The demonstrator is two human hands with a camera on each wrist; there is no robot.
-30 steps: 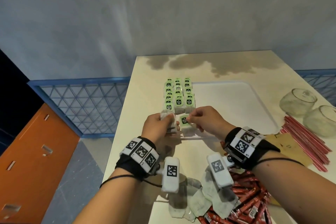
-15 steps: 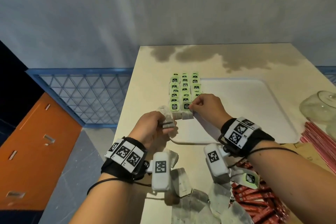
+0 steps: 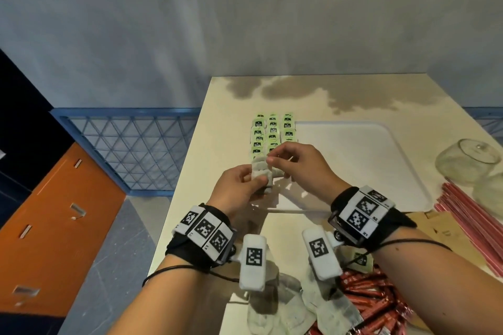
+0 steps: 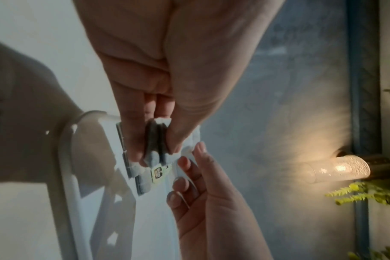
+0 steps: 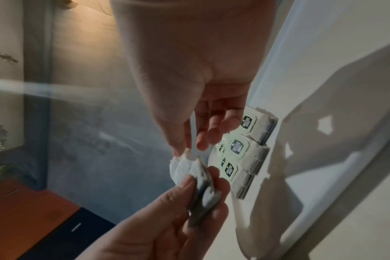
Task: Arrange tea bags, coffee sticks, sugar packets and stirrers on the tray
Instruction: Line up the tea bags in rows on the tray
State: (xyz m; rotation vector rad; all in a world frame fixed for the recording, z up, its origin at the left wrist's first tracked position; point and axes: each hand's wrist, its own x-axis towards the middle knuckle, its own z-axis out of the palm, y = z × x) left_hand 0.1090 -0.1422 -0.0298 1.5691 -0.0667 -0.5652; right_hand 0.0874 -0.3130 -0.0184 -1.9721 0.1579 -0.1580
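Note:
My left hand (image 3: 255, 178) grips a small stack of tea bags (image 3: 262, 171) just above the near left corner of the white tray (image 3: 367, 160). My right hand (image 3: 272, 158) pinches the top edge of one bag in that stack between thumb and forefinger. The right wrist view shows this pinch on the white bag edge (image 5: 185, 158), with the left hand's fingers (image 5: 189, 186) below it. Three rows of green-tagged tea bags (image 3: 272, 130) lie along the tray's left side. The left wrist view shows the held stack (image 4: 156, 140).
Loose tea bags (image 3: 285, 307) and a pile of red coffee sticks (image 3: 375, 304) lie at the table's near edge. Brown sugar packets (image 3: 441, 228), red stirrers (image 3: 476, 226) and two glass jars (image 3: 468, 163) are to the right of the tray. The table's left edge drops off beside my left hand.
My right hand set a tea bag at the near end of the rows, then came back to the left hand's stack and pinched another bag. My left hand rose slightly toward the tray.

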